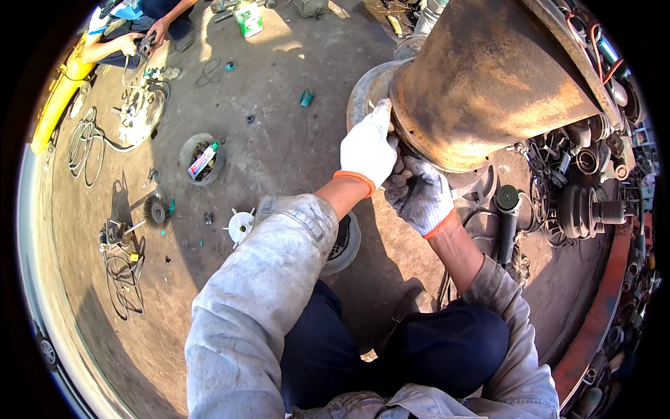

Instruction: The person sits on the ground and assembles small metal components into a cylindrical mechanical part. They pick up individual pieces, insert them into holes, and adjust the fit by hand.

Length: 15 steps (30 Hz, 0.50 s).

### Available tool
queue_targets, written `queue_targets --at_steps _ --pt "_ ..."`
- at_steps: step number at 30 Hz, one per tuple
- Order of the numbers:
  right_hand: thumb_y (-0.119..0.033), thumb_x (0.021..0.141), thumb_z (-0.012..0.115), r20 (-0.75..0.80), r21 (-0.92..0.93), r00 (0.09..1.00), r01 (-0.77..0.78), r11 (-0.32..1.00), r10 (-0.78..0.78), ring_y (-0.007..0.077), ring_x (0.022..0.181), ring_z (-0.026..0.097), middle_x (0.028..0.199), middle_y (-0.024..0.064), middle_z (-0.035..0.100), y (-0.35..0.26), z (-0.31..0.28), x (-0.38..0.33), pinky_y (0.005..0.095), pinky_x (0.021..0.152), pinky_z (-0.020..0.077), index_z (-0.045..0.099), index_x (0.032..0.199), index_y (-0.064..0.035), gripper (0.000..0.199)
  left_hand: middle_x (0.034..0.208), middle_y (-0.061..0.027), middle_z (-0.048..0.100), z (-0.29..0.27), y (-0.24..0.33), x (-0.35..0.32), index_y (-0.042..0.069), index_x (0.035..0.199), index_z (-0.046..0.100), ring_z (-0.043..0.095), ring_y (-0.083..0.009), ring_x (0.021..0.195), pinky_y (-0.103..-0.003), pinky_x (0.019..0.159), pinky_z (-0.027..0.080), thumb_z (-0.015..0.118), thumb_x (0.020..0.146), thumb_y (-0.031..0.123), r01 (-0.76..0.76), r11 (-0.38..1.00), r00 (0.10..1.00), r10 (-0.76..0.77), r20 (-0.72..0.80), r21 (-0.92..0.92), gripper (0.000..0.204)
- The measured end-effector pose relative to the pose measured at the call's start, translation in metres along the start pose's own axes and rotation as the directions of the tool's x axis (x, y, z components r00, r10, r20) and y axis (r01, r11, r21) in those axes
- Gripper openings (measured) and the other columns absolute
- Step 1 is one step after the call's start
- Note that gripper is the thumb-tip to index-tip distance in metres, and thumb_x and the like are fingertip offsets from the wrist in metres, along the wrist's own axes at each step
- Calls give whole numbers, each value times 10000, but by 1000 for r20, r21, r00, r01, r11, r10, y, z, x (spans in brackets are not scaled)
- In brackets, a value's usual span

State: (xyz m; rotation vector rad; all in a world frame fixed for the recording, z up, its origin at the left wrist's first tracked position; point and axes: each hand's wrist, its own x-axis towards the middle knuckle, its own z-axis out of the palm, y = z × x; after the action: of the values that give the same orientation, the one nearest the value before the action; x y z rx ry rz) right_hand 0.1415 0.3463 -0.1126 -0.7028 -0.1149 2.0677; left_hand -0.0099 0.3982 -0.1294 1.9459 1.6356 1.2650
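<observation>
A large rusty metal cylinder (481,84) with a wide flange stands tilted before me at the upper right. Its lower rim rests by a grey round metal part (359,98). My left hand (368,148), in a white work glove with an orange cuff, is closed at that rim, fingers pointing up along it. Just right of it, my right hand (422,194), in a dirtier matching glove, curls its fingers in against the underside of the rim. Whatever lies between the fingers of either hand is hidden. Below the hands, between my knees, sits a round bucket (351,246), partly covered by my sleeve.
An angle grinder (508,216) lies at right, near piled metal parts (583,209). Leftward are a bucket (190,150) with a tube on top, a wire wheel (155,211), a white spoked part (239,225) and coiled cables (85,143). Another person (143,31) crouches at upper left.
</observation>
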Motion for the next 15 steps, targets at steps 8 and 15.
queue_targets --at_steps 8,15 --pt "-138 978 675 23 -39 1000 -19 999 20 75 711 640 882 -33 678 -2 -5 1 240 616 487 698 1107 -134 132 1238 -198 712 -16 5 9 65 1484 549 691 -399 1119 -433 965 557 717 872 111 126 988 974 -106 200 -87 636" --pt "-139 980 675 37 30 998 -49 998 48 60 727 646 906 -29 693 -4 -4 -1 215 625 500 712 1102 -140 127 1330 -177 689 -5 2 4 81 1493 550 662 -382 1193 -435 1010 541 698 876 130 58 996 993 -51 110 -65 636"
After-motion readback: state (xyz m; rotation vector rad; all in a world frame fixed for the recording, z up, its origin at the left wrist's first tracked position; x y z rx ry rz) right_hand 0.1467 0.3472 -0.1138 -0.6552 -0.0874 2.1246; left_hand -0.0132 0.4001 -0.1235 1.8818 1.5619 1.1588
